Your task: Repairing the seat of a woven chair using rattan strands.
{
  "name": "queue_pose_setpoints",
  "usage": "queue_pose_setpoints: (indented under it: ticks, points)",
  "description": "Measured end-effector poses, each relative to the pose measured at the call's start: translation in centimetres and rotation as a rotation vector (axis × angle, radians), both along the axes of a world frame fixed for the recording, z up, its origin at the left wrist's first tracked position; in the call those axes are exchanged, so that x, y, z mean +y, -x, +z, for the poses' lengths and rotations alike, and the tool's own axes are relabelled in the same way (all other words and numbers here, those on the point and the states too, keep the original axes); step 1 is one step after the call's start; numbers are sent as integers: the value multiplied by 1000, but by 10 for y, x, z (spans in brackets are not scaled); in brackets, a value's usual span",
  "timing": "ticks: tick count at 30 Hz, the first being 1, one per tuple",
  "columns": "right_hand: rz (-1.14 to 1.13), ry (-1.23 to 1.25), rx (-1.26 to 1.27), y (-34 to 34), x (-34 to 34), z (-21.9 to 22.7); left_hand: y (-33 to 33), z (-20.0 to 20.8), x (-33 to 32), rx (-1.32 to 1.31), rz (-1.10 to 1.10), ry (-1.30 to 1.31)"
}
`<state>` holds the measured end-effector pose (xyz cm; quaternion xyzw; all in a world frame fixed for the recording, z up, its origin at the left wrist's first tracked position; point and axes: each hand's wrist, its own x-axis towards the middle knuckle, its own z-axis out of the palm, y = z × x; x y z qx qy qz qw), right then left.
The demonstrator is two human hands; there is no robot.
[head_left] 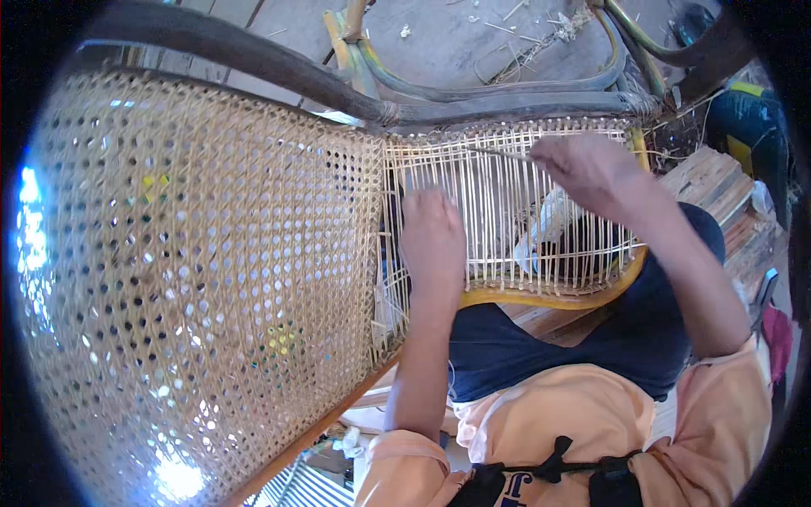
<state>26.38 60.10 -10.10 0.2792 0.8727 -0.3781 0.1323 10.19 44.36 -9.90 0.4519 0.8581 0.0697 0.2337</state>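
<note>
A woven cane panel (211, 220) covers the left part of a rattan chair frame. Beside it, a second panel of pale cane strands (490, 220) is strung mostly one way, with a few crosswise rows at its far edge. My right hand (587, 169) is closed around a thin, dark, rod-like piece (503, 153), which points left along those far rows. Over the left end of the strands rests my left hand (433, 228), its fingers curled in. Whatever it pinches underneath is hidden.
A dark pole of the frame (253, 63) runs along the far side, joined to curved rattan pieces (507, 89). A yellow curved rail (557, 300) borders the near side, by my lap. Wooden boards (714, 198) lie at the right; cane scraps (549, 34) litter the floor beyond.
</note>
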Motion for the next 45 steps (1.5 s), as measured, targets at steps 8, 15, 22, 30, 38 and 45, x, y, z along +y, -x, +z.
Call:
queue_pose_setpoints:
  ticks: [8,15,22,30,38,45]
  points:
    - [-204,162,-80,2,-29,-18,9,-26,38,129,78,189]
    - [-262,267,-8,16,-29,-20,8,-25,42,111,41,270]
    - [-246,340,-68,45,-43,23,8,-30,41,178,23,301]
    - [-351,344,-2,46,-51,28,8,-35,37,200,-44,209]
    - [-473,252,220,20,-62,13,5,-4,-8,115,-45,79]
    - [-395,356,10,36,-65,-12,5,-1,14,103,14,142]
